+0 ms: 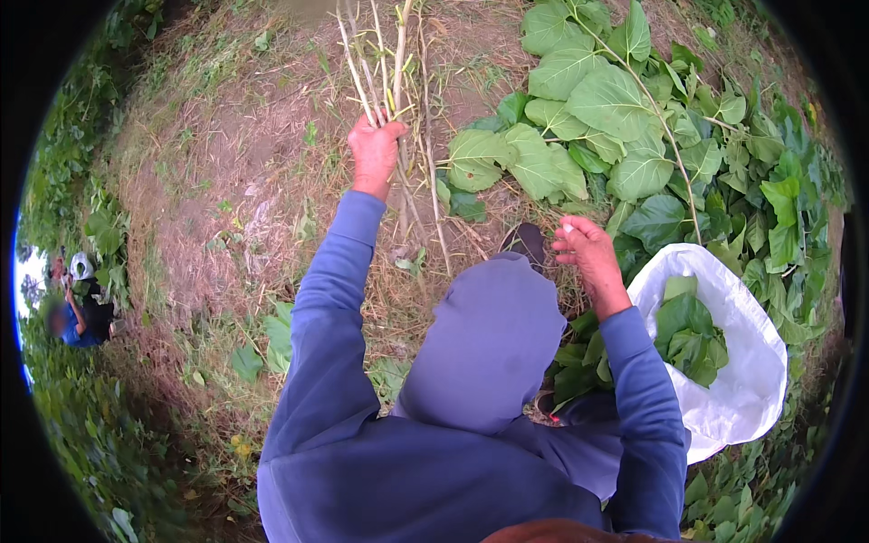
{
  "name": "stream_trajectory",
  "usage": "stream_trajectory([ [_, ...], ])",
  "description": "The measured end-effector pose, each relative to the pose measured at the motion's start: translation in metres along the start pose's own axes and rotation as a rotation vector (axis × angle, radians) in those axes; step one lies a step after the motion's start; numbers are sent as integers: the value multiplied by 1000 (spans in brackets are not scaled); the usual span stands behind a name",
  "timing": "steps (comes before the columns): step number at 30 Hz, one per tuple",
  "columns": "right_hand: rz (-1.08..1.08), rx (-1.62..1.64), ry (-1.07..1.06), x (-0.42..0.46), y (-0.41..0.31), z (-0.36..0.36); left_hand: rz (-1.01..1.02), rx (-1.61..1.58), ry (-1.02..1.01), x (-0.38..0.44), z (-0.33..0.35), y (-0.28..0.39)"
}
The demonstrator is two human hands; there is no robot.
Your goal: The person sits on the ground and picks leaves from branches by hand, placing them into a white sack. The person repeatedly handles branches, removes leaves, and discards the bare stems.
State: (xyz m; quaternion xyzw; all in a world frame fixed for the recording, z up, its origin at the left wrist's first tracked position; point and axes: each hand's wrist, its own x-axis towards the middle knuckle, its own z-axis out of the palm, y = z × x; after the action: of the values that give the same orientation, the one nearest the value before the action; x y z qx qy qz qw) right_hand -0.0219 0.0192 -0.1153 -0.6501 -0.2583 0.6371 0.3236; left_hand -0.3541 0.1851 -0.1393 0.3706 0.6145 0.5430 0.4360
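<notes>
My left hand (pixel 375 151) is closed around several bare, stripped branches (pixel 372 64) that rise towards the top of the view, with short stubs along them. My right hand (pixel 589 256) hovers above the ground beside my knee, fingers loosely bent and slightly apart, with nothing visible in it. Large green leaves (pixel 607 102) on cut branches lie heaped ahead and to the right. Close by my right forearm stands a white woven sack (pixel 753 380), its mouth wide, with loose green leaves (pixel 689 336) inside.
My bent knee (pixel 495 332) and a dark shoe (pixel 526 243) are between my arms. Thin bare sticks (pixel 431 149) lie on the dry, grassy soil (pixel 224 170). Leafy plants (pixel 88 434) line the left side, where another person in blue (pixel 78 326) is seen far off.
</notes>
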Motion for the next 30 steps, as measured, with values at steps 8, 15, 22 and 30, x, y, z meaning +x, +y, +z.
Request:
stream_trajectory([
  [8, -58, 118, -3, 7, -13, 36, -27, -368, 173, 22, 61, 3],
  [15, -37, 320, -41, 19, -16, 65, -121, -672, 113, -31, 112, -13],
  [22, 22, 473, 93, 11, -8, 57, -204, -680, 57, -58, 125, -31],
  [30, 16, 596, -20, 18, 2, 71, -522, -694, -80, -61, 127, -51],
])
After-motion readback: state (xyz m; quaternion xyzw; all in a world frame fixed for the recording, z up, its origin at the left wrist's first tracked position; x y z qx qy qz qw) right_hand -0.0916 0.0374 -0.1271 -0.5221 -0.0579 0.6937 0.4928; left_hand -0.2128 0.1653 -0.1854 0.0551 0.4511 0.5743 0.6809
